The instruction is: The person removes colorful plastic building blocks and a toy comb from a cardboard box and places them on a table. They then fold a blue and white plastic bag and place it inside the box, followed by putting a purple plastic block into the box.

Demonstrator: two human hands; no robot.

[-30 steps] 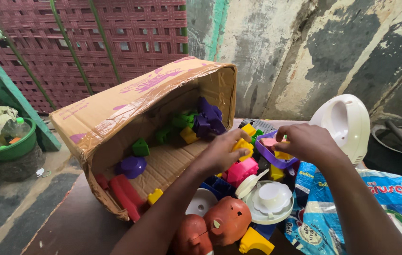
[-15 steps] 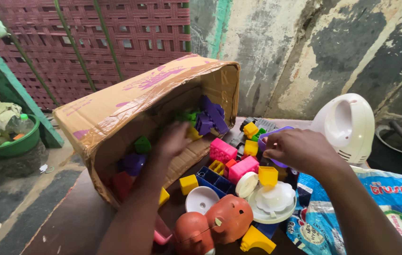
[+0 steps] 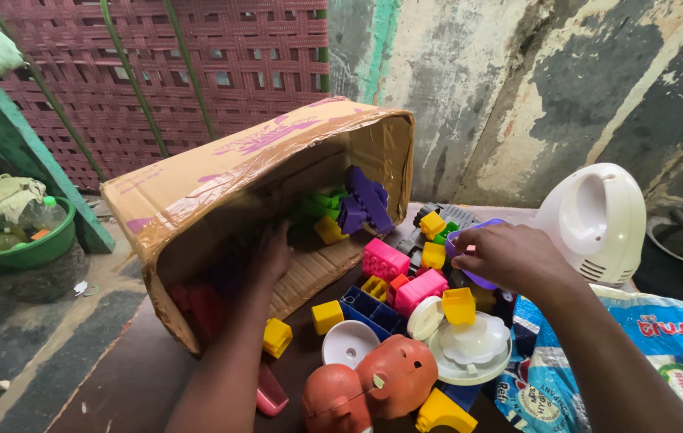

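Note:
A cardboard box (image 3: 229,172) lies on its side, its mouth facing me, with purple blocks (image 3: 365,202) and green and yellow blocks at the back. My left hand (image 3: 271,255) reaches deep into the box near its floor; its fingers are hidden in shadow. My right hand (image 3: 510,256) grips a small purple bowl (image 3: 467,232) just right of the box mouth. Below it lie a pink block (image 3: 383,258), a yellow block (image 3: 458,305) and other loose toy blocks.
An orange piggy bank (image 3: 385,378) and a white round lid (image 3: 470,346) lie in front. A white plastic appliance (image 3: 598,216) stands at the right above a blue printed bag (image 3: 670,353). A green basin (image 3: 20,250) sits on the floor at left.
My left hand has moved from the block pile, leftward and deeper into the box. My right hand has stayed on the purple bowl, shifting slightly. Blocks spread out in front of the box.

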